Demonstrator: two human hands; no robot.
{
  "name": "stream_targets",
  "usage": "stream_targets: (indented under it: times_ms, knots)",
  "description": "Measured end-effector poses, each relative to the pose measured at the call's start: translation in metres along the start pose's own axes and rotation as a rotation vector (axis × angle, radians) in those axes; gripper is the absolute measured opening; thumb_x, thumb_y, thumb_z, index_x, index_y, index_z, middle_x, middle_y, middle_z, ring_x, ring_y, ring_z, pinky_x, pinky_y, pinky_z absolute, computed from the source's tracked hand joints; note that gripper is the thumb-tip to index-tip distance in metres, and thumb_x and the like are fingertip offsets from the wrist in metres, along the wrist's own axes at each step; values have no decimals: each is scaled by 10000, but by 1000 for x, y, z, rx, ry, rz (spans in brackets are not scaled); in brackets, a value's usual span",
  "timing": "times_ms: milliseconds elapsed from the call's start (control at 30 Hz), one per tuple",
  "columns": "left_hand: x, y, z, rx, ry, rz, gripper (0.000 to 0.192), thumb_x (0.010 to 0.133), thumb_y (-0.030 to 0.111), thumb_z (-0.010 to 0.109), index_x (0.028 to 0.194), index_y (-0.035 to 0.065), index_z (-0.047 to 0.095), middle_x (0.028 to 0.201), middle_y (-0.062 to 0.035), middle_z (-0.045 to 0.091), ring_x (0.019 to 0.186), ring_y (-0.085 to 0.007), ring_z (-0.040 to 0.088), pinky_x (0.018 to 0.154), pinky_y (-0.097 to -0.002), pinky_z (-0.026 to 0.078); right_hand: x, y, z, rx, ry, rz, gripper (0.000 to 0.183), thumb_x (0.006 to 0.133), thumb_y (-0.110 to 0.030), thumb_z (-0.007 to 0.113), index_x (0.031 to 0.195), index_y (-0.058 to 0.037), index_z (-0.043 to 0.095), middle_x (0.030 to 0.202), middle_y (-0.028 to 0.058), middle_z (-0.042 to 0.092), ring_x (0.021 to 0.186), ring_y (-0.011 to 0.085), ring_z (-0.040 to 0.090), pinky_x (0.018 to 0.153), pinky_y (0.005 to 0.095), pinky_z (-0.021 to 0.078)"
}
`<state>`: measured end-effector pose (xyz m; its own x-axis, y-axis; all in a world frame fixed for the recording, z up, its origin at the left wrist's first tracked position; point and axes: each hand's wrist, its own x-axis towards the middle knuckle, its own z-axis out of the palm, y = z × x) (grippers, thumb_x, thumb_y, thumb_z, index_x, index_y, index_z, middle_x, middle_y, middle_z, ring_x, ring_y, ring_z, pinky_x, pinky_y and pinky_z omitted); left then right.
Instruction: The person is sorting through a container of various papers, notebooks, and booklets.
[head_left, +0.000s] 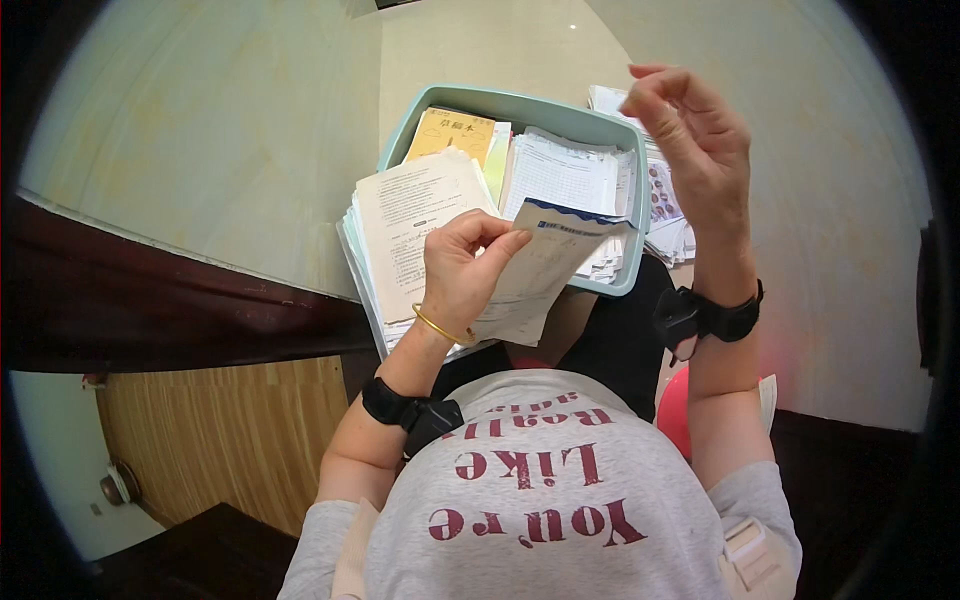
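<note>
My left hand (466, 259) pinches the edge of a folded paper sheet (551, 259) between thumb and fingers. The sheet has a dark blue wavy band along its top and hangs tilted over my lap. Up at the right, my right hand (697, 142) is raised above the bin's right side, its fingers loosely curled and apart, with nothing visible in them. In front of me stands a pale green plastic bin (525, 99). Inside it are a yellow notebook (457, 139) and a pile of printed papers (566, 172). A thick paper stack (409, 199) lies at the bin's left, partly covered by my left hand.
Right of the bin sits another stack of papers (667, 199), partly hidden by my right hand. A dark wooden furniture edge (187, 289) runs along the left. Something pink and rounded (673, 409) shows beside my right arm. Glossy tile floor (480, 49) extends beyond the bin.
</note>
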<state>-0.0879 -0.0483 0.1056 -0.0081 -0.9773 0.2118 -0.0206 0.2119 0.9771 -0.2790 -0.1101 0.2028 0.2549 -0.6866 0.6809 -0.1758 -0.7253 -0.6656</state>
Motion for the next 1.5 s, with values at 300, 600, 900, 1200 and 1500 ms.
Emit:
stream_targets:
  times_ms: [300, 600, 900, 1200, 1500]
  knots:
    - [8, 20, 5, 27, 12, 142, 47, 694, 25, 641, 721, -8, 621, 626, -41, 560, 574, -76, 505, 525, -199, 395, -25, -1, 39, -311, -336, -115, 107, 690, -84, 624, 736, -14, 557, 696, 84, 553, 801, 253, 507, 715, 320, 401]
    - [1, 10, -13, 54, 24, 175, 31, 692, -5, 631, 722, -9, 625, 638, -50, 585, 571, -90, 528, 531, -203, 407, -10, -11, 11, -312, -24, -124, 70, 700, -50, 626, 723, 8, 595, 668, 68, 561, 802, 196, 512, 645, 266, 419]
    - [-15, -16, -44, 196, 56, 149, 54, 688, -32, 621, 741, -22, 624, 659, -73, 600, 600, -109, 556, 550, -209, 425, -14, 10, -37, -153, 209, 39, 88, 768, -121, 605, 787, -39, 632, 823, 28, 563, 707, 79, 506, 580, 187, 412]
    - [-20, -27, -55, -149, 77, 19, 48, 759, 0, 577, 801, -24, 577, 713, -47, 582, 631, -107, 554, 592, -198, 443, -22, 29, -43, 156, 194, 315, 173, 798, -173, 581, 820, -4, 608, 692, 19, 571, 547, 44, 492, 472, 162, 394]
    - [-22, -81, -72, -329, 504, -365, 81, 827, 63, 463, 828, 8, 404, 677, -87, 538, 498, -133, 532, 427, -232, 490, -33, 65, -27, -219, 254, 341, 350, 805, -190, 564, 1048, 56, 512, 956, 125, 568, 850, 153, 543, 749, 254, 433]
